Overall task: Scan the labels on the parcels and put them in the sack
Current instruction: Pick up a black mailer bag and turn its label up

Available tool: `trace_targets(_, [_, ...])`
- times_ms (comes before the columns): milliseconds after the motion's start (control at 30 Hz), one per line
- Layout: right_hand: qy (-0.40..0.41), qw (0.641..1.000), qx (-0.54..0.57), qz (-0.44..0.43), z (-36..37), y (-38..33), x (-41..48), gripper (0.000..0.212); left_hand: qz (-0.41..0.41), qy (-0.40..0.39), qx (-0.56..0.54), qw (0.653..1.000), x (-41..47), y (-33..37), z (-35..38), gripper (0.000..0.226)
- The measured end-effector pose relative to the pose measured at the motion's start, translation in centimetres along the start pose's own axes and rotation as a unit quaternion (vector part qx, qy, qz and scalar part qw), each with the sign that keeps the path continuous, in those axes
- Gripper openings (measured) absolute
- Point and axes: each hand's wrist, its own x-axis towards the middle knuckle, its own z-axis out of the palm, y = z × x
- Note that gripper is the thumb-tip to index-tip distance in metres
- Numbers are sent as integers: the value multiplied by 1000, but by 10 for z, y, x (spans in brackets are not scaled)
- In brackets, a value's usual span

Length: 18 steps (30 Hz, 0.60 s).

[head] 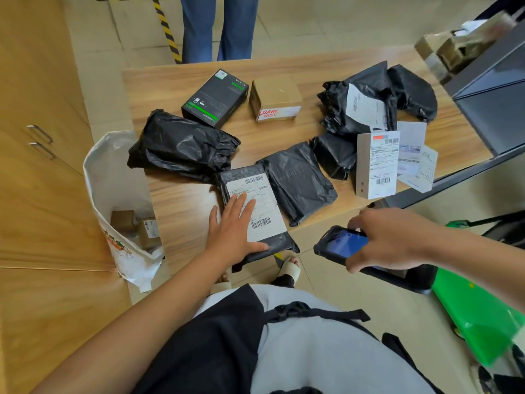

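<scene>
Bright, even indoor light, soft shadows; wide-angle bending and blur at the edges.

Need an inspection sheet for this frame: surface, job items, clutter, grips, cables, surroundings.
Surface: wooden table, parcels spread across it.
Job's things: labelled black parcel at the near edge, label up; white sack open on the floor left of the table, two small boxes inside; black bag parcels and a grey box unsacked.
Clutter: flat white sheets by the grey box; parcels or loose paper, unclear.
Grips: left hand flat on the labelled black parcel; right hand holds the scanner.
Cables: nothing seen.
Surroundings: wooden cabinets on the left; person in jeans beyond the table.
</scene>
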Motion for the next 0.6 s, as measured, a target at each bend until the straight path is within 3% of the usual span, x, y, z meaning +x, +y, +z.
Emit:
trace_targets(300, [-3,997,73,24,6,5,-3,58,3,-75,62,995,-1,-17,-23,117])
trace_targets(500, [20,962,267,48,23,5,-2,81,-1,-110,90,990,-1,-23,-42,123])
trace_targets(600, [73,933,348,58,41,2,4,86,1,-142,115,983,3,-27,-54,123])
